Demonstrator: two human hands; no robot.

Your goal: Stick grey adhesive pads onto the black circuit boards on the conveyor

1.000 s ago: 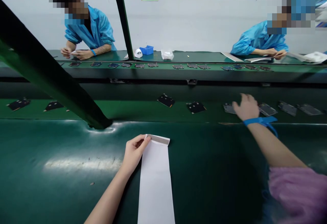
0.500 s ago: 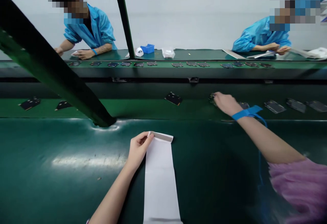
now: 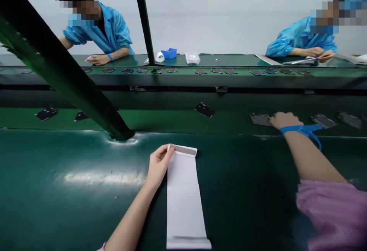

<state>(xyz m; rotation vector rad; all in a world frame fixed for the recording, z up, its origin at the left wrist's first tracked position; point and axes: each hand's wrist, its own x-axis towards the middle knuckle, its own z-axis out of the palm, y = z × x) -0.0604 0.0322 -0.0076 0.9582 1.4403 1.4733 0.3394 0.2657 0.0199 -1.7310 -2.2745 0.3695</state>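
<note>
My left hand pinches the top left corner of a long white paper strip between thumb and fingers. The strip lies lengthwise towards me on the green table; its far end is folded up with a grey inner band, and its near end shows a crease. My right hand, with a blue wrist strap, is over the green belt. Its bent fingertips are at the right end of a flat circuit board. Those fingers are mostly hidden, so I cannot tell whether they grip anything.
More circuit boards lie right on the belt; dark boards lie middle and left. A slanted dark post crosses on the left. Beyond a second row of boards, two people in blue coats work near a blue bin.
My right hand has moved right along the belt, and the board at its left now shows flatter and more fully. My left hand still holds the paper strip. The view has shifted slightly.
</note>
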